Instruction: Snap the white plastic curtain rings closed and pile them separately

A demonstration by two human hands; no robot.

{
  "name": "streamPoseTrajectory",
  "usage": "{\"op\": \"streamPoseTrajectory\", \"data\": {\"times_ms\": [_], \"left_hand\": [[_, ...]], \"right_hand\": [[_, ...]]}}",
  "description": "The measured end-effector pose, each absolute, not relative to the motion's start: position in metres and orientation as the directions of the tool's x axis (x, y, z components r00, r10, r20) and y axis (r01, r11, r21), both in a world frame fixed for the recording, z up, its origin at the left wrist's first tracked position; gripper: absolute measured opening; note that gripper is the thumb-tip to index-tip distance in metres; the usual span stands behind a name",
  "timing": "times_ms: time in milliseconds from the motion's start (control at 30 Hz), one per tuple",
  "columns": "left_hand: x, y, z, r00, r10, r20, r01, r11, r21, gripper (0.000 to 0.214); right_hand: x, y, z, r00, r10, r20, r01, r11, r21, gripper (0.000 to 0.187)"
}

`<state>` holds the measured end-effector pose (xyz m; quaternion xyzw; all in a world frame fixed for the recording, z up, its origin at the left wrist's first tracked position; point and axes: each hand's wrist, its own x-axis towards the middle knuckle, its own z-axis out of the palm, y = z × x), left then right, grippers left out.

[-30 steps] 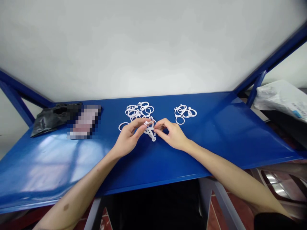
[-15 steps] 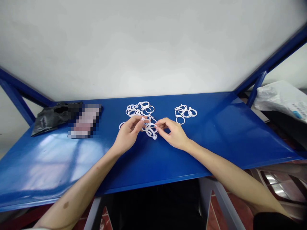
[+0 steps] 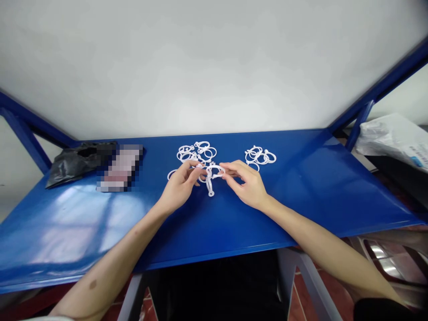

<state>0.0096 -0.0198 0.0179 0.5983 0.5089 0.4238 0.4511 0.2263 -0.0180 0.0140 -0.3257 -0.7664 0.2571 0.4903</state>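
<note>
White plastic curtain rings with small eyelets are between my hands. My right hand (image 3: 246,183) is closed, its thumb and fingertips pinching the right side of one curtain ring (image 3: 216,167). Below that one, linked or touching, hang more curtain rings (image 3: 209,186), seen nearly edge-on. My left hand (image 3: 178,186) is closed too, pinching curtain rings at the left of the bunch; its fingers partly hide them. Just beyond my left hand lies a loose pile of the same rings (image 3: 193,156). A smaller pile (image 3: 257,154) lies beyond my right hand.
All this is on a blue table (image 3: 214,232) against a pale wall (image 3: 214,67). A black plastic bag (image 3: 63,167) and a blurred-out flat object (image 3: 121,169) lie at the left. White plastic packaging (image 3: 394,136) stands at the right, by a blue frame post.
My right hand has drawn slightly right with its ring, which now shows as a wider loop. The rings below have swung to hang more upright. My left hand stays nearly in place.
</note>
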Motion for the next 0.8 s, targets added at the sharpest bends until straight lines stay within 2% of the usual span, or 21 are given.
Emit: {"op": "streamPoseTrajectory", "data": {"times_ms": [133,233,300,433,500,600,700,800], "left_hand": [[0.000,-0.018,0.021,0.013,0.996,0.085,0.355,-0.084,0.931,0.032],[-0.011,-0.015,0.025,-0.089,0.991,0.097,0.528,-0.036,0.849,0.026],[-0.017,-0.012,0.027,-0.114,0.981,0.154,0.683,-0.036,0.730,0.025],[-0.017,-0.013,0.031,-0.090,0.897,0.432,0.882,-0.129,0.453,0.029],[-0.012,-0.018,0.035,-0.012,0.881,0.473,0.875,-0.220,0.432,0.030],[-0.003,-0.027,0.041,0.190,0.916,0.354,0.749,-0.368,0.551,0.028],[0.003,-0.035,0.039,0.380,0.877,0.293,0.618,-0.477,0.625,0.030],[0.010,-0.039,0.029,0.485,0.810,0.329,0.553,-0.576,0.602,0.040]], "right_hand": [[0.228,-0.016,0.015,-0.229,0.778,0.585,0.254,0.628,-0.736,0.021],[0.229,-0.013,0.013,-0.195,0.811,0.552,0.248,0.585,-0.773,0.018],[0.230,-0.012,0.012,-0.191,0.826,0.530,0.245,0.563,-0.789,0.013],[0.232,-0.012,0.014,-0.254,0.793,0.554,0.260,0.608,-0.750,0.004],[0.233,-0.014,0.016,-0.302,0.747,0.593,0.270,0.663,-0.698,0.006],[0.231,-0.017,0.017,-0.297,0.739,0.605,0.271,0.673,-0.689,0.005],[0.229,-0.016,0.013,-0.208,0.855,0.475,0.189,0.511,-0.838,0.013],[0.228,-0.012,0.007,-0.201,0.953,0.228,0.039,0.240,-0.970,0.028]]}}
